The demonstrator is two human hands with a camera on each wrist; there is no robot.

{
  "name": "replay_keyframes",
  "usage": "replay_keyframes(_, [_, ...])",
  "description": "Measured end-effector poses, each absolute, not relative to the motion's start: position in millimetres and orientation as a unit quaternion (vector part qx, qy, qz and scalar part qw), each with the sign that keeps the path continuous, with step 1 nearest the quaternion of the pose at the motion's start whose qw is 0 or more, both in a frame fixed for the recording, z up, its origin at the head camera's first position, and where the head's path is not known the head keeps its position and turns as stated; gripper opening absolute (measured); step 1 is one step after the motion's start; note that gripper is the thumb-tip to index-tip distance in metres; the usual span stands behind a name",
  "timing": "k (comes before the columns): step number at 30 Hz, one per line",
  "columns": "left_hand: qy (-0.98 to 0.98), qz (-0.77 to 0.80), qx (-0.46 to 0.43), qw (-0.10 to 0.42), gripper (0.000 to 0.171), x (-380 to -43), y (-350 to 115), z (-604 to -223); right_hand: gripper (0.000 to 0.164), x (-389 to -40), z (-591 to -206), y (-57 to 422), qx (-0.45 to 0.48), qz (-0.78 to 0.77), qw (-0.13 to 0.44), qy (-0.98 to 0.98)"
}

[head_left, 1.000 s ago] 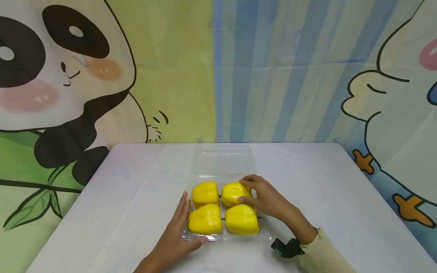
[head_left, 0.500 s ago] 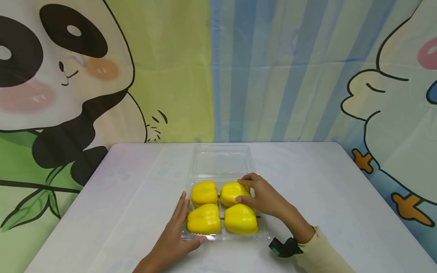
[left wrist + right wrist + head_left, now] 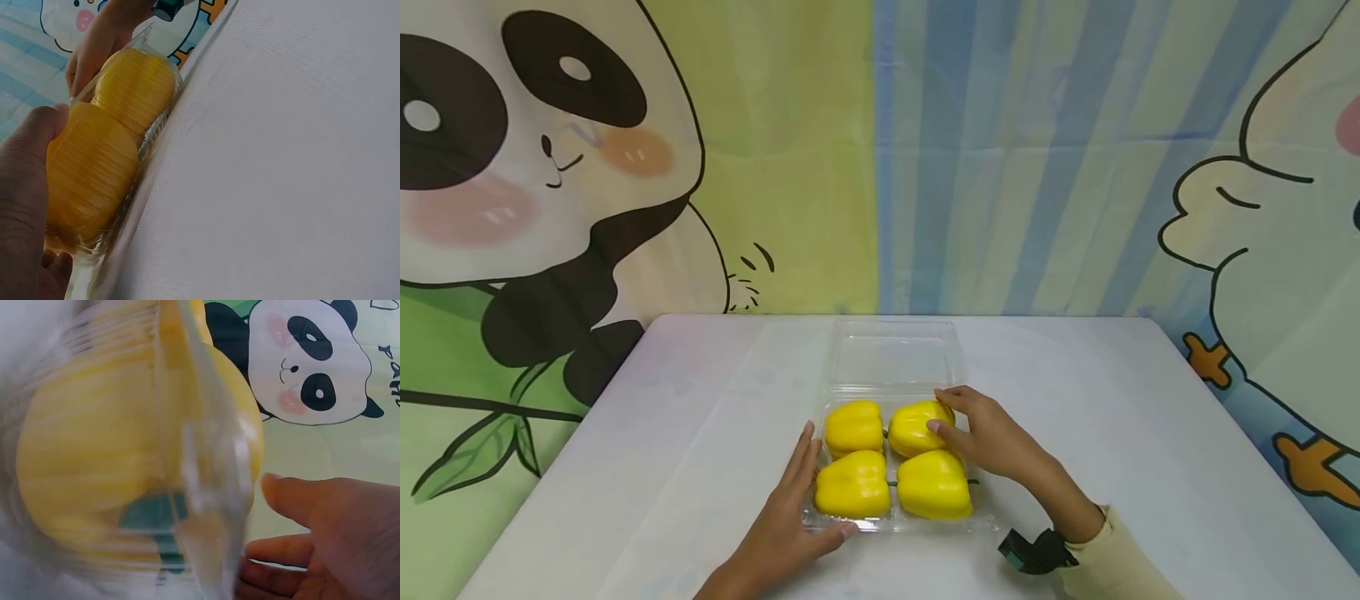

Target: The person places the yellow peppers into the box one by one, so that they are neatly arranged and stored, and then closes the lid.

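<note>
A clear plastic clamshell box lies on the table with yellow bell peppers in two rows of two. The far-right pepper has my right hand at its right side, thumb and fingers loosely spread over it. In the right wrist view, that thumb stands beside a pepper, and a green stem shows through the plastic. My left hand rests at the box's near-left corner, fingers straight along the left side and thumb along the front rim. The left wrist view shows its thumb at the near-left pepper.
The box's clear lid lies folded back toward the far table edge. A white cloth covers the table. Behind it hangs a printed curtain. A dark wrist camera sits under the right sleeve.
My right thumb and fingers have risen slightly and loosened from the far-right pepper. The left hand and the peppers keep their places; the head view has shifted a little.
</note>
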State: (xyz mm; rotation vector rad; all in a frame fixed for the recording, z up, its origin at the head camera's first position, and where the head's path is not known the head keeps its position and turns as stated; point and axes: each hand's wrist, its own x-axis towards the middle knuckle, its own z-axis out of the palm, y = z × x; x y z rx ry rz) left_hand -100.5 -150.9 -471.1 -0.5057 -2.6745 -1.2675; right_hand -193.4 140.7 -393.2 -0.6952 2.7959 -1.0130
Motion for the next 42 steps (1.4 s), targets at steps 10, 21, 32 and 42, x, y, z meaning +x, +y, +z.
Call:
replay_keyframes(10, [-0.887,-0.426,-0.166,0.063,0.110,-101.1,-151.0,-471.9,0.038,-212.0,-391.6,167.7,-0.178,-0.477,-0.062,0.858])
replay_keyframes(21, [-0.886,-0.425,-0.173,0.066,0.110,-101.0,-148.0,-471.5,0.053,-227.0,-415.9,178.0,-0.105,-0.524,-0.016,0.845])
replay_keyframes(32, [-0.886,-0.431,-0.164,0.053,0.111,-105.7,-148.8,-470.9,0.055,-260.6,-436.1,193.8,-0.070,-0.622,0.087,0.775])
replay_keyframes(42, [-0.886,-0.432,-0.160,0.057,0.111,-102.9,-149.8,-472.1,0.051,-283.5,-439.4,176.4,-0.032,-0.651,0.100,0.752])
